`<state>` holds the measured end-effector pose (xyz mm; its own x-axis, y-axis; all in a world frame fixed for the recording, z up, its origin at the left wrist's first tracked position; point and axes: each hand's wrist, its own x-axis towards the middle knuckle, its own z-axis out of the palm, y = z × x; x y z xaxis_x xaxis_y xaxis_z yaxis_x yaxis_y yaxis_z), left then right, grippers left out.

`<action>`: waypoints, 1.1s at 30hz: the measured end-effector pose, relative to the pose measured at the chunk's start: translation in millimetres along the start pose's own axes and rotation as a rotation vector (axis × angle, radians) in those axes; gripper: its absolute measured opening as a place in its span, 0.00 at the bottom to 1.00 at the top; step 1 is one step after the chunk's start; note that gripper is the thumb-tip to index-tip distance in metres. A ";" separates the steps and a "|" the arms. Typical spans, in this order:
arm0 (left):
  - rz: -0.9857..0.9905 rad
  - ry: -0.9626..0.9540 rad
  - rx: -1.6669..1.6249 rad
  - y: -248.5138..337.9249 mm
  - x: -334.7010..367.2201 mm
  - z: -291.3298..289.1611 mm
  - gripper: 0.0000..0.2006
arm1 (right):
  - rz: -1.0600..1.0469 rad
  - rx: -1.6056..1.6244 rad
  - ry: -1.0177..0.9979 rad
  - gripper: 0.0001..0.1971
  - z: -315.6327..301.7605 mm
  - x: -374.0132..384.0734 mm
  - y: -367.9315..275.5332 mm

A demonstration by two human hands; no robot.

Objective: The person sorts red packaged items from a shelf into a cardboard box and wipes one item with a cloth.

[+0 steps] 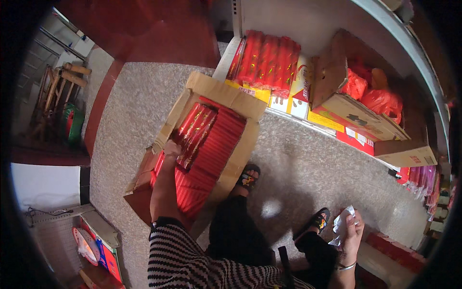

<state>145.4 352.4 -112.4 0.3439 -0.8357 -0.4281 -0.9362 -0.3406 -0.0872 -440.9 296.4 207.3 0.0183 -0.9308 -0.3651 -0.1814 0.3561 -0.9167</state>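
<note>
An open cardboard box (248, 98) stands on the floor to the left of my feet, packed with rows of red ribbed rolls (226, 137). On top lies a red bundle with gold markings (198, 130), in shiny wrap. My left hand (172, 148) reaches into the box and is closed at the bundle's left edge; its fingertips are partly hidden. Off to the right, away from the box, my right hand (353, 233) grips a crumpled whitish sheet (342, 225), paper or plastic; I cannot tell which.
Red wrapped rolls (269, 62) rest on packages on a low shelf beyond the box. Beside them, an open carton (365, 113) holds red plastic bags (380, 98). Wooden stools (53, 98) stand far left. A shelf unit (98, 226) is at lower left. My sandalled foot (249, 177) is near the box.
</note>
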 end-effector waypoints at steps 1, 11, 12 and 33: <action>-0.064 0.060 -0.113 -0.7 4.0 2.4 0.15 | 0.029 0.021 0.042 0.16 2.1 0.6 4.2; -0.435 0.080 -0.324 2.5 28.5 26.5 0.28 | 0.085 -0.065 0.005 0.17 10.5 20.7 14.0; -0.370 -0.020 -0.344 -10.0 31.4 24.2 0.30 | 0.078 -0.070 -0.027 0.18 9.3 22.4 14.6; -0.271 -0.040 -0.787 -9.7 -20.2 -34.6 0.32 | 0.032 -0.019 -0.058 0.14 12.6 18.3 9.1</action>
<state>150.1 357.7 -71.8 0.5329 -0.6707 -0.5159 -0.4916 -0.7417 0.4564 -429.8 283.7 190.2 0.0693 -0.9124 -0.4033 -0.2014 0.3831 -0.9015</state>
